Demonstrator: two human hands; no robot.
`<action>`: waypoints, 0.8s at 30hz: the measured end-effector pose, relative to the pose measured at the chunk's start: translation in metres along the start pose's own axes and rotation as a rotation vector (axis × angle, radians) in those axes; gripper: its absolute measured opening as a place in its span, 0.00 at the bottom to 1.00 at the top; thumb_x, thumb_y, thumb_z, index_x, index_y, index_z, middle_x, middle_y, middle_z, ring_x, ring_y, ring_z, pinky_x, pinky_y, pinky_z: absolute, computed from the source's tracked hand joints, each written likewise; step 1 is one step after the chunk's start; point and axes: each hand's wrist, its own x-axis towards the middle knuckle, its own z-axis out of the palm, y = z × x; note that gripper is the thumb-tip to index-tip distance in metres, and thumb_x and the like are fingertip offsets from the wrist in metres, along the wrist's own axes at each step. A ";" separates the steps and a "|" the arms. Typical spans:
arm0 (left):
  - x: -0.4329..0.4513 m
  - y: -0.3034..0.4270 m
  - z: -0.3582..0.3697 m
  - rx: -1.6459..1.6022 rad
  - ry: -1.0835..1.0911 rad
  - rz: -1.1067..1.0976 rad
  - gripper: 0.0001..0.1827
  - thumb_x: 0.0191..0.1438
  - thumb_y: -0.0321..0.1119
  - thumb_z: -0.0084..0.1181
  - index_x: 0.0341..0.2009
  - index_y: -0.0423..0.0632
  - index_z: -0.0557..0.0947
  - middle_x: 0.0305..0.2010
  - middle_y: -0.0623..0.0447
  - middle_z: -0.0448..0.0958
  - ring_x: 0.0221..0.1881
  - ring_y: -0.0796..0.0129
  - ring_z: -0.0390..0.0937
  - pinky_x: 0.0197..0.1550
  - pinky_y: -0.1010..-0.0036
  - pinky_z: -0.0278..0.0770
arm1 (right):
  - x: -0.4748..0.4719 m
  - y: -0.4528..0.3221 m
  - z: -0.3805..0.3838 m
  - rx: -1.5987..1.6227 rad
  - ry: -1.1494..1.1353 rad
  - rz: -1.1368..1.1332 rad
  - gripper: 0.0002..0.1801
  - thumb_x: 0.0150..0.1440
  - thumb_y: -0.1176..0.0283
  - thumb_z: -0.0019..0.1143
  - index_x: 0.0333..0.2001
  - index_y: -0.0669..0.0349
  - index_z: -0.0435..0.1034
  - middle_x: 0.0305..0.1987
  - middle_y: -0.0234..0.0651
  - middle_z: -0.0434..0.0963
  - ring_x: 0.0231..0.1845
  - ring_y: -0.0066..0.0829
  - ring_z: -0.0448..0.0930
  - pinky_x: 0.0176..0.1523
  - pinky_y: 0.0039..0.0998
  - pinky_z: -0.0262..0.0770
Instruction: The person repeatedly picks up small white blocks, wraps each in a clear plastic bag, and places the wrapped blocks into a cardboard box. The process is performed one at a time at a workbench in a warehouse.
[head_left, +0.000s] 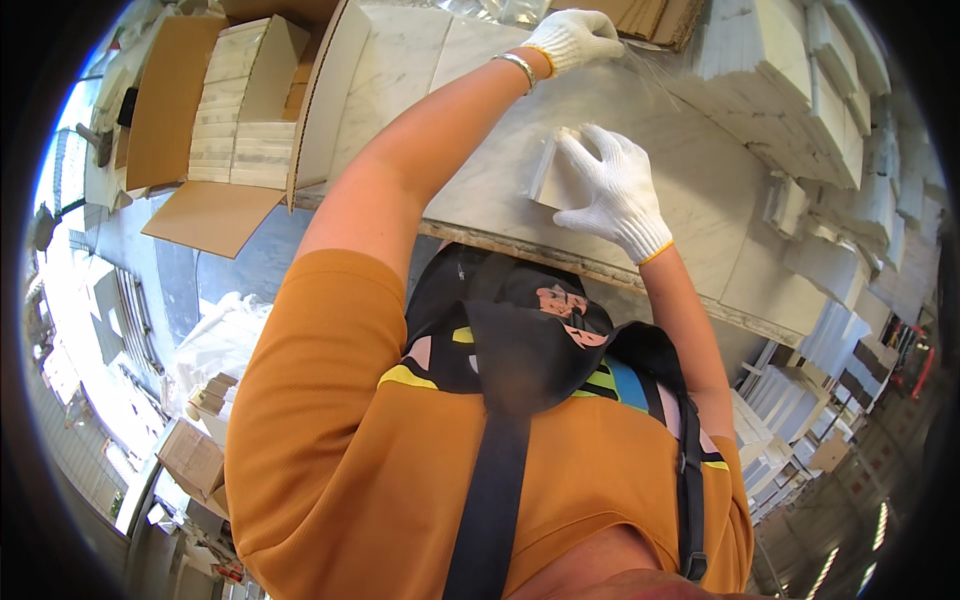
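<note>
My left hand (576, 39), in a white knit glove, reaches to the far side of the marble-topped bench (480, 180). Its thumb and fingers are pinched together, and thin pale strands (654, 73) trail from the fingertips. What they belong to is too fine to tell. Nearer to me, my right hand (619, 184), gloved the same way, grips a small white stone tile piece (561, 180). Thumb and fingers spread across it from the right, hiding part of it. I cannot tell whether it is one tile or several together.
On the left, an open cardboard box (176, 105) holds stacked marble tiles (217, 101); its flap (214, 214) juts past the bench edge. Stacked white slabs (787, 67) stand at the right. Flat cardboard (645, 21) and clear plastic (502, 9) lie at the far side.
</note>
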 end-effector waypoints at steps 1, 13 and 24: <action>0.000 -0.001 0.000 0.011 0.010 0.012 0.19 0.50 0.48 0.64 0.37 0.46 0.86 0.32 0.51 0.84 0.34 0.67 0.81 0.42 0.72 0.77 | -0.001 0.001 0.001 -0.003 0.002 -0.004 0.49 0.31 0.55 0.75 0.62 0.47 0.68 0.59 0.49 0.71 0.59 0.50 0.72 0.61 0.47 0.68; 0.002 0.018 0.003 -0.395 -0.129 -0.113 0.26 0.50 0.44 0.67 0.50 0.40 0.82 0.44 0.50 0.83 0.41 0.70 0.80 0.45 0.75 0.79 | -0.009 -0.004 -0.008 -0.071 -0.008 0.039 0.53 0.33 0.48 0.77 0.64 0.51 0.66 0.64 0.49 0.69 0.64 0.52 0.69 0.66 0.49 0.65; -0.047 0.099 -0.028 -0.425 -0.314 0.133 0.19 0.54 0.46 0.68 0.45 0.49 0.86 0.41 0.59 0.82 0.40 0.76 0.77 0.45 0.77 0.76 | -0.027 0.068 -0.048 0.907 0.331 0.648 0.53 0.45 0.59 0.77 0.70 0.64 0.57 0.73 0.49 0.61 0.72 0.42 0.63 0.74 0.38 0.56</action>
